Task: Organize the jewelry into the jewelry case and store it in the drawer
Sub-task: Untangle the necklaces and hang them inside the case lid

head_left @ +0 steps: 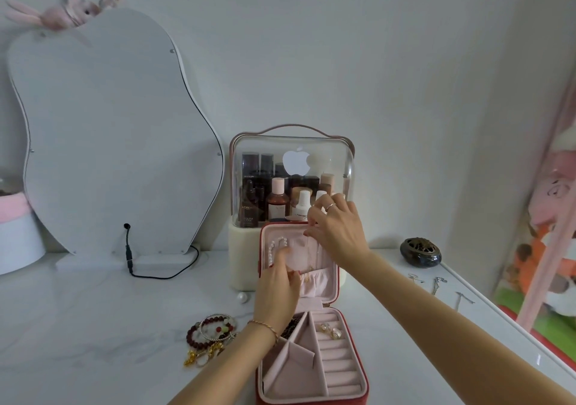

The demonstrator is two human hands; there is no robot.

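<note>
the jewelry case (311,351) lies open on the table, lid upright at the far side. the right hand (338,233) pinches something thin at the lid's top edge; the left hand (277,292), fingers curled, touches the pocket below, near a hanging pearl strand (276,250).

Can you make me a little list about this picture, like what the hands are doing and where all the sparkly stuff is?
case: jewelry case open on the white table, its lid standing up
left hand: left hand at the lid's pocket
right hand: right hand fingers at the lid's top edge
in the lid: pearl necklace hanging
in the tray: earrings on the ring rolls
still outside: bead bracelets left of the case, thin chains to the right
behind: clear makeup box
</note>
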